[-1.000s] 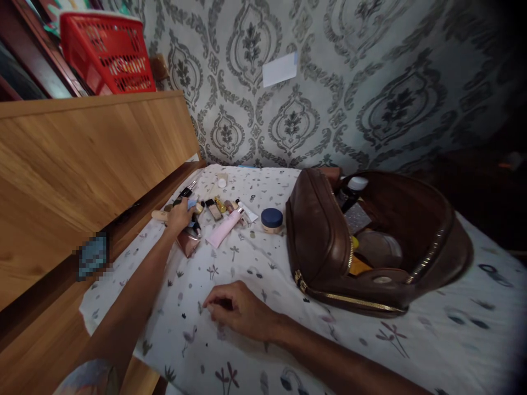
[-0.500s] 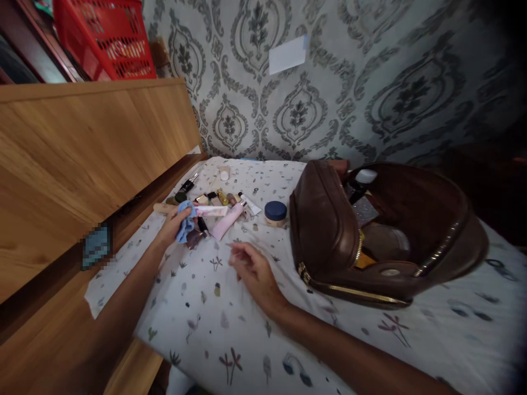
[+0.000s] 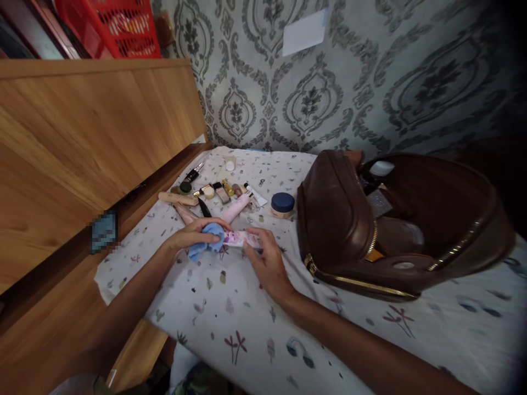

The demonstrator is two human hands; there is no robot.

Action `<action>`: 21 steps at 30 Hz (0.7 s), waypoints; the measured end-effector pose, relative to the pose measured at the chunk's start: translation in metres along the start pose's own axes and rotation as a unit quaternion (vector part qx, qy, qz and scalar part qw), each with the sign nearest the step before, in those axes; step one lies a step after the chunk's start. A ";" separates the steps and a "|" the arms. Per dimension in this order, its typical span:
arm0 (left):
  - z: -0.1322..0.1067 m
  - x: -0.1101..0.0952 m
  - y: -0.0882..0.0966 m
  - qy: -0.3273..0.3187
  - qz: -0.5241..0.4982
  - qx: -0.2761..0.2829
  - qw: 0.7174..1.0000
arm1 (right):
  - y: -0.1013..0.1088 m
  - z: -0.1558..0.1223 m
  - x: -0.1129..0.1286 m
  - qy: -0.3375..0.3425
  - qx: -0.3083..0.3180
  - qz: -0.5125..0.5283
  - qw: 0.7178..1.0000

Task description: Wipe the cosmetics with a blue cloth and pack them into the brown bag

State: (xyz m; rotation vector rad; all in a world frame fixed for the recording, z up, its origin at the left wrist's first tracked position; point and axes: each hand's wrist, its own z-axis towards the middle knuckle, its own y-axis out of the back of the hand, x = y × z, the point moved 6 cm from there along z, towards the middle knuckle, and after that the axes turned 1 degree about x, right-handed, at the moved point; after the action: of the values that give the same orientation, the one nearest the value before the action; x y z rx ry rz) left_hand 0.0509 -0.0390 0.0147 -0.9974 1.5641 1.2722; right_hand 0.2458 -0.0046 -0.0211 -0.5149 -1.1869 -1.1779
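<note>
A white tube with a pink and purple print [image 3: 235, 238] lies level between my hands, above the cloth-covered surface. My right hand [image 3: 267, 260] pinches its right end. My left hand [image 3: 193, 236] is closed on a blue cloth [image 3: 207, 241], which wraps the tube's left end. Just beyond the hands lie a pale pink tube [image 3: 237, 207], a black pointed item [image 3: 203, 207] and a beige stick-like item [image 3: 178, 198]. Farther back are several small cosmetics, among them a gold one [image 3: 228, 187] and a dark round one [image 3: 185, 187].
An open brown leather bag [image 3: 335, 219] with bottles inside stands on the right. Beside it sits a jar with a blue lid [image 3: 282, 204]. A wooden panel [image 3: 102, 120] borders the left, with a red basket [image 3: 127, 27] above it. The patterned wall [image 3: 263, 104] closes off the back.
The left hand has brought the cloth and printed tube nearer and to the right. My right hand, open before, has closed on the tube's other end. The view has shifted slightly.
</note>
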 end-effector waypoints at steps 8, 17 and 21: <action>0.006 -0.004 -0.024 -0.012 0.022 0.012 1.000 | 0.000 -0.001 -0.001 0.025 -0.001 -0.003 1.000; 0.009 0.001 0.003 -0.078 0.071 -0.230 0.967 | -0.001 0.000 0.003 0.041 0.021 0.026 0.999; 0.010 -0.005 0.004 -0.117 0.202 -0.234 0.944 | -0.002 0.000 0.002 0.028 0.024 0.024 0.999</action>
State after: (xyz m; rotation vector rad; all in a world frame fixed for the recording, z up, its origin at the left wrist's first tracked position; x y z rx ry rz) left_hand 0.0499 -0.0281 0.0193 -0.7813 1.3446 2.0402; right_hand 0.2442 -0.0057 -0.0198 -0.4688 -1.1464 -1.1143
